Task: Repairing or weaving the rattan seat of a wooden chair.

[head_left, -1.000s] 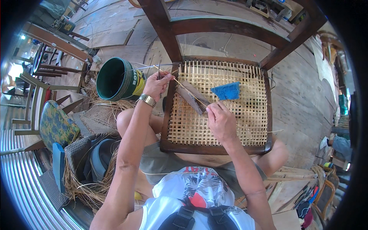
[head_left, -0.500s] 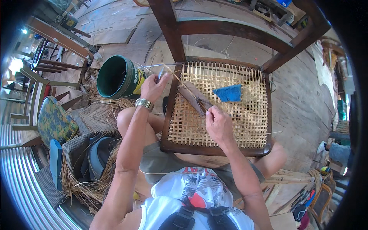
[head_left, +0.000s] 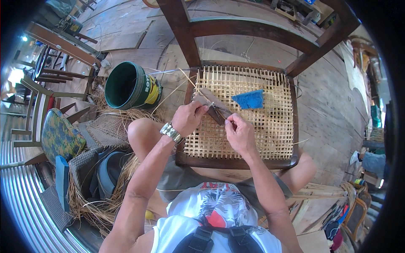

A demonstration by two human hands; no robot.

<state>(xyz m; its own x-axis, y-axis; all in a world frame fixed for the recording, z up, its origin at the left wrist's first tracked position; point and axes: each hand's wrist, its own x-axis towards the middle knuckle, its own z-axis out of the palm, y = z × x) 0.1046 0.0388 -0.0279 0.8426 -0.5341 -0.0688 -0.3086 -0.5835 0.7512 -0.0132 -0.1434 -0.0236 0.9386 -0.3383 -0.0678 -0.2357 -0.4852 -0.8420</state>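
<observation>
In front of me lies a woven cane seat [head_left: 236, 135] in a dark wooden chair frame [head_left: 185, 159]. A brown piece of wood [head_left: 206, 96] rests slantwise on the weave, with small dark parts near its middle. A thin cane strip [head_left: 188, 79] runs down over it from the upper left. My left hand [head_left: 187, 120], a watch at the wrist, is closed at the wood's left side; what its fingertips pinch is hidden. My right hand [head_left: 240, 135] pinches a thin strip at the wood's lower right end. A blue scrap of sponge or cloth [head_left: 248, 99] lies on the seat beyond it.
A green bucket [head_left: 120, 86] stands on the left beside loose cane fibres [head_left: 97, 211]. A camouflage-patterned seat [head_left: 63, 135] and other chair parts crowd the left side. The chair's back [head_left: 253, 34] rises at the far side. Tools [head_left: 339, 223] lie at the lower right.
My left hand has let go of the upper part of the cane strip and come down and right to the wood. My right hand has barely moved, still pinching.
</observation>
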